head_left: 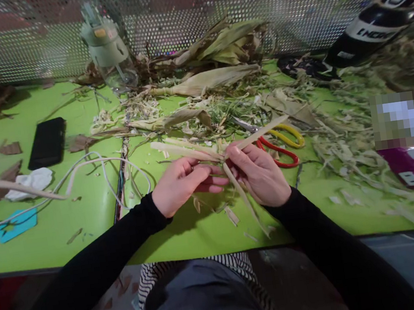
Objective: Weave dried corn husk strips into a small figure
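Pale corn husk strips (187,150) cross between my two hands, low over the green table. My left hand (185,182) has its thumb bent over the strips that fan out to the left. With thumb and fingers together, my right hand (258,173) pinches the strips where they meet. One strip sticks out to the upper right and another hangs down toward the table's front edge. Just behind my right hand lie scissors (283,137) with one red and one yellow handle loop. Part of the strips is hidden by my fingers.
Corn husks (212,80) and shredded scraps cover the back of the green table (98,230). At the left lie a black phone (47,143), a white cable (105,176) and a blue tag (17,224). A clear bottle (105,51) and a black bottle (369,29) stand behind.
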The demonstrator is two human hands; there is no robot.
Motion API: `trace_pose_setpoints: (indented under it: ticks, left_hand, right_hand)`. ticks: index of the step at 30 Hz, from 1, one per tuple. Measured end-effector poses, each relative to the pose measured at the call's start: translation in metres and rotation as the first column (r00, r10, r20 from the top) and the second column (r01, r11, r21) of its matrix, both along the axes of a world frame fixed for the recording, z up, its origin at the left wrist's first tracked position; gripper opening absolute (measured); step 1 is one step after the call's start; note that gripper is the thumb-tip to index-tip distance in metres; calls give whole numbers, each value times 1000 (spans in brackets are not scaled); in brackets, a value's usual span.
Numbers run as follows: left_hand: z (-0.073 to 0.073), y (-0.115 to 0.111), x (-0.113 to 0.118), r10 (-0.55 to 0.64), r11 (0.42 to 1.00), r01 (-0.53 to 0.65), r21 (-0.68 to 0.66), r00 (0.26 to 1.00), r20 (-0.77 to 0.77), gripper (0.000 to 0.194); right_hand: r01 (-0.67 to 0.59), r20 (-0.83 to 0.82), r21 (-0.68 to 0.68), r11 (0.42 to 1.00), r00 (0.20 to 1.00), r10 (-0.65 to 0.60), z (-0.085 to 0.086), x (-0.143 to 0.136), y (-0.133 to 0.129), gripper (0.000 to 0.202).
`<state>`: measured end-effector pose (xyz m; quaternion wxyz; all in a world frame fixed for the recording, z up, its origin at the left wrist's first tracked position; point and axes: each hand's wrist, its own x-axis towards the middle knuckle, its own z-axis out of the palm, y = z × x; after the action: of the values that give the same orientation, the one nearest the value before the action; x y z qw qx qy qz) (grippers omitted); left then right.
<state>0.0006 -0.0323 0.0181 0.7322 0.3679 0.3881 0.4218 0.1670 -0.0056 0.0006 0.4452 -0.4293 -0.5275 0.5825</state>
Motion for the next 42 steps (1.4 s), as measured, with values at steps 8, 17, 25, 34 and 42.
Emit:
trace_pose_setpoints:
  ticks: [8,17,25,34,42]
  left_hand:
    - [-4,-1,2,-9,998,14,-54,997,76,15]
    - [-5,1,3,10,998,-8,-61,999,34,19]
    - [-3,3,4,56,995,-56,-84,998,4,15]
    - [-3,2,3,69,997,-69,16,997,29,20]
    - [-10,1,-1,34,981,-47,190,997,68,20]
  right_hand:
    - [-85,-1,-43,995,996,85,10,-3,-3,39]
    - [-66,240,140,988,970,31,8,0,-1,46]
    - [56,279,673,738,904,-324,11,2,-9,9]
    - [-138,432,667,732,872,-229,14,4,-11,11]
    - [31,188,541,840,970,-156,10,5,-10,23]
